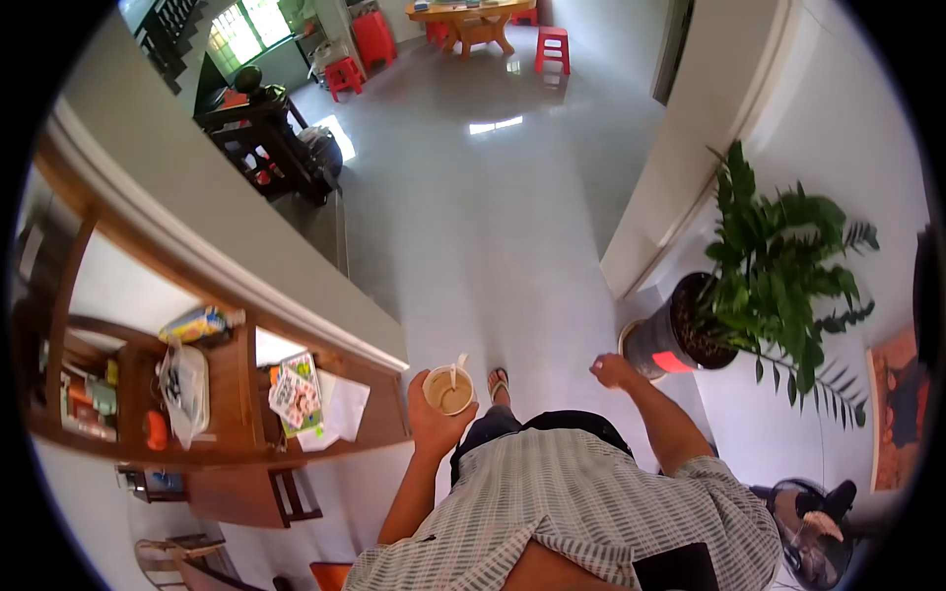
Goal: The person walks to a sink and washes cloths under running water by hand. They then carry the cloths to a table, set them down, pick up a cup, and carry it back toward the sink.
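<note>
My left hand (437, 422) is wrapped around a pale cup (436, 393) from its left side and front. Light brown liquid shows inside, and a white spoon (454, 375) leans in it with its handle above the rim. My right hand (613, 371) hangs out to the right with its fingers loosely curled in, and I see nothing held in it. Close beside it in view is a dark plant pot (650, 345) with a red label and a leafy green plant (769, 256); I cannot tell whether hand and pot touch.
Wooden shelves (232, 384) run along the left, bearing papers (340, 409) and a plastic container (187, 389). Ahead, a grey floor (473, 217) passes between two wall ends to a round wooden table (473, 12) and red stools (553, 49). A fan (813, 532) stands behind right.
</note>
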### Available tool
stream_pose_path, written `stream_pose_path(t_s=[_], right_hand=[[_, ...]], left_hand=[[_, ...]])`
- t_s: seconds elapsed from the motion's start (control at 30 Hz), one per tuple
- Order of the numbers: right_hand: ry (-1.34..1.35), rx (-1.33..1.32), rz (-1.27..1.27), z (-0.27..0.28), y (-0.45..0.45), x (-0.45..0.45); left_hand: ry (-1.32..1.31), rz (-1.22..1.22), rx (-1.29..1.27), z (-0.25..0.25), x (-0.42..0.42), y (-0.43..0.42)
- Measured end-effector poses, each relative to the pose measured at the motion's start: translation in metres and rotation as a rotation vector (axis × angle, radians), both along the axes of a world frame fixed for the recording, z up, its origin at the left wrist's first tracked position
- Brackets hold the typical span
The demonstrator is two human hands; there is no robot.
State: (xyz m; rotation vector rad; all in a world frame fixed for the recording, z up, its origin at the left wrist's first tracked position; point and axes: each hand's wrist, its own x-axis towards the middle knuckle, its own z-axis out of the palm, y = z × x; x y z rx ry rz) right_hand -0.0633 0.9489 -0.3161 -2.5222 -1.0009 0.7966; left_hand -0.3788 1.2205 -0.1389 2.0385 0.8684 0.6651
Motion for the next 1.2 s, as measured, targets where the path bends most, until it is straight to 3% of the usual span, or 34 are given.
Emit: stream_pose_path(t_s=[0.1,0.17,0.33,0.67,0.77,0.83,1.03,1.1,1.2], right_hand=[[0.069,-0.215,0.068,-0.029,0.019,0.037],[0.099,-0.309,0.082,-0.019,0.028,0.06],[0.082,-0.233,-0.189,-0.022,0.028,0.121],[0.334,-0.395,-0.362,-0.058,0.095,0.287],[0.301,-0.492,-0.195,-0.063,0.137,0.381],[0.08,-0.319,-0.108,-0.063,0.17,0.444],[-0.003,-0.284,-0.147,-0.037,0.293,0.62],[0.017,-0.153,-0.18,0.0,0.344,0.665],[0.001,0.06,-0.2,0.012,0.399,0.726]], left_hand=[[0.024,0.029,-0.006,0.004,0.058,0.068],[-0.051,-0.038,-0.026,0.009,0.109,0.115],[-0.031,-0.215,0.03,0.038,0.237,0.2],[-0.117,-0.4,-0.09,0.043,0.508,0.277],[-0.119,-0.443,-0.102,0.058,0.575,0.3],[-0.14,-0.472,-0.119,0.062,0.617,0.318],[-0.08,-0.387,-0.172,0.041,0.728,0.373],[-0.057,-0.37,-0.209,0.031,0.767,0.389],[-0.046,-0.403,-0.226,0.013,0.834,0.419]])
